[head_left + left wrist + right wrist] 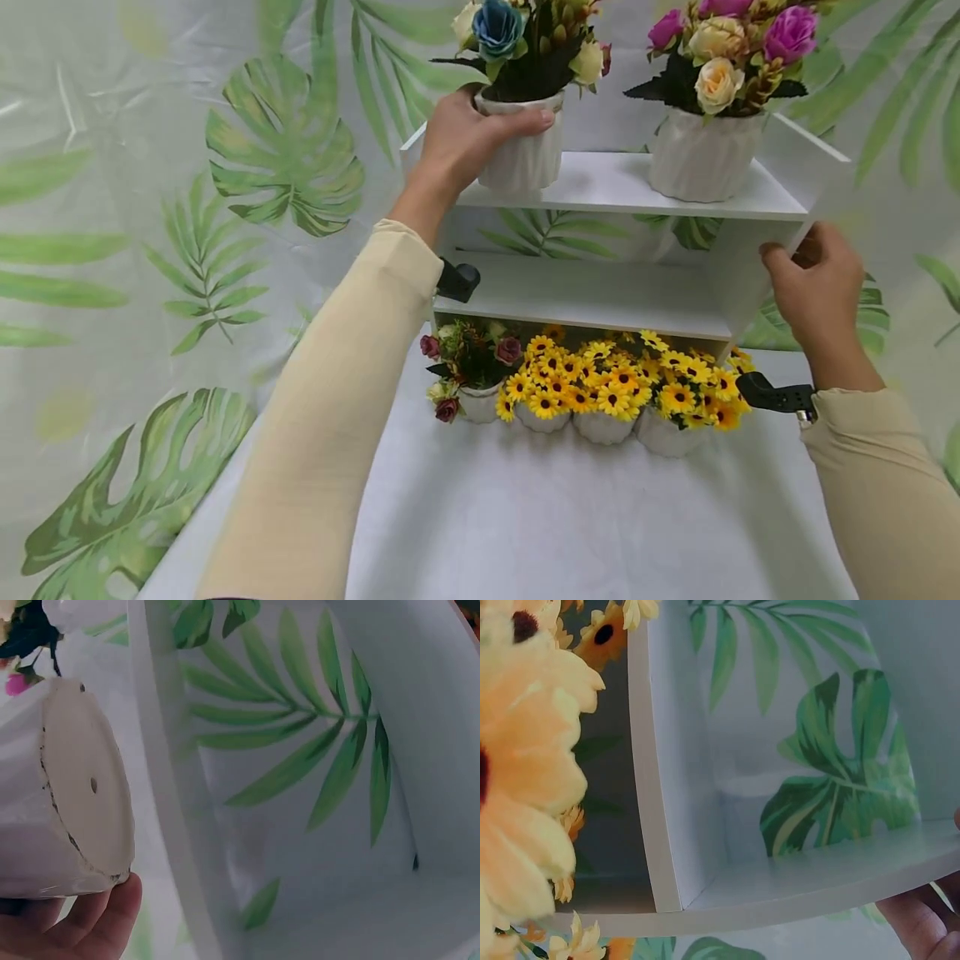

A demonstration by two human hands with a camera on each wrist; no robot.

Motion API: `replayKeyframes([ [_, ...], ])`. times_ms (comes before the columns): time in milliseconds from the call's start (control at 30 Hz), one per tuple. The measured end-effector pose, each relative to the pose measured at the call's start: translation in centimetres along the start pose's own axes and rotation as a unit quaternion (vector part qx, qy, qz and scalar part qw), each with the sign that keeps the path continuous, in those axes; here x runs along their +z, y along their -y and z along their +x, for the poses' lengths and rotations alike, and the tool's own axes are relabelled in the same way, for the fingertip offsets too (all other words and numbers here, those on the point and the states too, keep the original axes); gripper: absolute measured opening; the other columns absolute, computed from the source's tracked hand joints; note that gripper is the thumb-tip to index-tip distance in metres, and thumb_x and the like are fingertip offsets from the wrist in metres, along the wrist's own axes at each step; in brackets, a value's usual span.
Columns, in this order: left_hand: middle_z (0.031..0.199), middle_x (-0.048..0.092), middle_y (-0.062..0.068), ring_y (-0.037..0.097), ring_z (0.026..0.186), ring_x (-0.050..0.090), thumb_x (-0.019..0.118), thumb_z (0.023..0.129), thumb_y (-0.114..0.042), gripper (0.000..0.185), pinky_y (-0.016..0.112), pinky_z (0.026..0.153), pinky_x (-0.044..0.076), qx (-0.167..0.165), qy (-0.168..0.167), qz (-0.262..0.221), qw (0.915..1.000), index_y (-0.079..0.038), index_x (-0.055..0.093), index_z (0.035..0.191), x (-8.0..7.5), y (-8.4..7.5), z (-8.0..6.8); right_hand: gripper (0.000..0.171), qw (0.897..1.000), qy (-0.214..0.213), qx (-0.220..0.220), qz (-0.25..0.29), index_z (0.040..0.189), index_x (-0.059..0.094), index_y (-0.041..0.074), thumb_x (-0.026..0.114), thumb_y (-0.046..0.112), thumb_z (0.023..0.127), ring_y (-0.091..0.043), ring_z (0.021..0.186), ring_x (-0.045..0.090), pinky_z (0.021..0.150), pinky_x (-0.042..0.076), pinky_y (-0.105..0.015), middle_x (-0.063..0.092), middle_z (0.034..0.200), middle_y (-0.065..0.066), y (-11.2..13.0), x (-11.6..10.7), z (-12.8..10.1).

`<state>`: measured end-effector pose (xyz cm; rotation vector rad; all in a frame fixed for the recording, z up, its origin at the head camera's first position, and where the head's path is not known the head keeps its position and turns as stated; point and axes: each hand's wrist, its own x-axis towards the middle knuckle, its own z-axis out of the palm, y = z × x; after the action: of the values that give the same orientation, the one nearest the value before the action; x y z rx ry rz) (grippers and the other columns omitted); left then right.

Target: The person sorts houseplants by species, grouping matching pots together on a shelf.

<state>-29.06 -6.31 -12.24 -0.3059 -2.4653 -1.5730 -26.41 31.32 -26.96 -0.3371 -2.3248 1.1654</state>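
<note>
My left hand [472, 137] grips a white ribbed pot [521, 158] of artificial roses, a blue rose [497, 29] among them. The pot is raised at the left end of the top board of a white shelf unit [600, 179]. In the left wrist view, the pot's underside [94, 784] with a small hole faces the camera, apart from the board edge, and fingertips [124, 907] hold its rim. My right hand [821, 283] holds the shelf's right side panel by its front edge, thumb inside and fingers outside.
A second white pot [705, 158] with pink and cream roses stands on the right of the top board. Below the middle board [592, 292], a pot of dark roses [480, 400] and several pots of yellow daisies [615, 392] line the white tabletop [600, 517]. Leaf-printed sheeting [285, 142] hangs behind.
</note>
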Motion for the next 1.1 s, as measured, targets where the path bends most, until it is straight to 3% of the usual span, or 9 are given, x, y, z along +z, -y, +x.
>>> replayKeyframes([
  [267, 0.141, 0.055, -0.005, 0.009, 0.126, 0.053, 0.08, 0.074, -0.056, 0.087, 0.023, 0.104, 0.046, -0.02, 0.001, 0.018, 0.9996, -0.023, 0.045, 0.146, 3.0, -0.6, 1.5, 0.05, 1.0, -0.005, 0.005, -0.003, 0.146, 0.046, 0.031, 0.053, 0.039, 0.097, -0.009, 0.123, 0.055, 0.112, 0.045, -0.045, 0.053, 0.149, -0.004, -0.4, 0.2, -0.1],
  [567, 0.146, 0.053, -0.003, 0.012, 0.132, 0.051, 0.082, 0.072, -0.056, 0.094, 0.024, 0.11, 0.043, -0.049, -0.004, 0.036, 0.9981, -0.022, 0.04, 0.149, 4.4, 0.0, 2.3, 0.049, 1.0, -0.004, 0.003, 0.003, 0.144, 0.049, 0.029, 0.054, 0.038, 0.097, -0.005, 0.116, 0.057, 0.109, 0.048, -0.043, 0.056, 0.145, -0.007, -0.3, 1.0, -0.5],
  [833, 0.136, 0.06, 0.0, 0.012, 0.123, 0.057, 0.083, 0.074, -0.05, 0.084, 0.022, 0.102, 0.048, -0.04, -0.015, 0.015, 0.999, -0.015, 0.047, 0.141, 5.5, 0.8, 2.8, 0.05, 1.0, -0.005, 0.001, 0.005, 0.146, 0.048, 0.029, 0.054, 0.038, 0.097, -0.014, 0.124, 0.057, 0.11, 0.047, -0.046, 0.054, 0.148, -0.009, -0.1, 1.5, -0.8],
  [1100, 0.142, 0.055, 0.0, 0.012, 0.127, 0.054, 0.078, 0.08, -0.049, 0.086, 0.02, 0.105, 0.045, -0.023, -0.009, -0.001, 0.9997, -0.014, 0.038, 0.148, 6.4, 1.1, 3.2, 0.049, 1.0, -0.01, 0.012, 0.009, 0.145, 0.049, 0.027, 0.054, 0.038, 0.096, -0.01, 0.12, 0.057, 0.11, 0.047, -0.044, 0.056, 0.145, -0.008, 0.0, 1.7, -0.8],
])
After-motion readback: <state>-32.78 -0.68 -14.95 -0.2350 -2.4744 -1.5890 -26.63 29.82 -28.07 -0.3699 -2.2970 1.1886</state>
